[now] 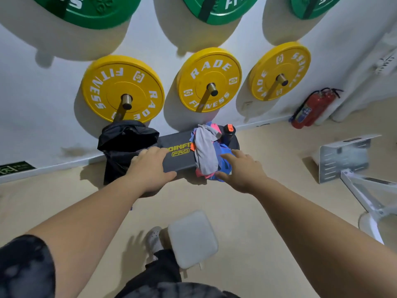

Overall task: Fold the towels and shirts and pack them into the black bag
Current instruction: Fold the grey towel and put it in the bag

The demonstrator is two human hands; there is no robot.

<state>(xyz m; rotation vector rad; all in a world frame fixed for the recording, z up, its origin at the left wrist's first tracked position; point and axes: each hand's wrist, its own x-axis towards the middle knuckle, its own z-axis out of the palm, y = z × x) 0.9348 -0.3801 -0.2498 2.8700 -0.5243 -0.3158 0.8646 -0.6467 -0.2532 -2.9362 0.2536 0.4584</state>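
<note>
A black bag (126,139) stands slumped at the left end of a dark padded bench (178,154) against the wall. A heap of clothes lies on the bench's right part: a grey towel (205,150) on top, blue cloth (225,163) and pink cloth under it. My left hand (150,168) rests flat on the bench's front edge beside the bag, fingers spread, holding nothing. My right hand (240,168) reaches to the heap's right side, fingers apart, touching the blue cloth.
A black bottle with an orange cap (229,134) stands behind the heap. Yellow weight plates (122,89) hang on the wall above. A white padded stool (192,238) is near my leg. A red fire extinguisher (311,108) and a white metal frame (348,160) are at right.
</note>
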